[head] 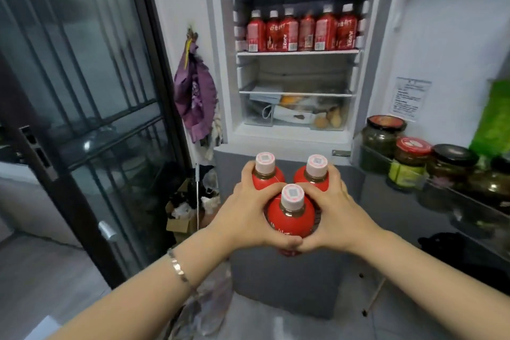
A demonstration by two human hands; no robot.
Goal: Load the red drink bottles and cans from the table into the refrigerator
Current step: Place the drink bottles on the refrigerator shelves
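- The left forearm (132, 301) with its bracelet (176, 269) is nearest. The right forearm comes in from the other side, and both reach toward the open refrigerator (220, 63).
- The left hand (248, 215) and right hand (336, 215) together clasp three red bottles (291, 212), bunched upright with their caps up. The fingers (247, 174) of each hand curl round the cluster's outer sides, and the thumbs meet low in front of the nearest bottle.
- The bottles are in the air in front of the refrigerator, below its open compartment. None of them is on a shelf.
- The step in hand, as I read it, is lifting the bunch onto a shelf. It is held only by the squeeze, so pressure should stay even from both sides and the caps should stay level.
- The middle shelf (298, 53) already holds a row of red bottles (300, 30) across its width. Any space in front of that row is hard to judge.
- The compartment below (298, 72) shows no bottles but looks lower, so headroom may be tight.
- It would be best to rest the bottle bases on the shelf edge first, slide the bunch inward, and only then let go.
- Keep the right elbow away from the jars (414, 157) on the door shelf.
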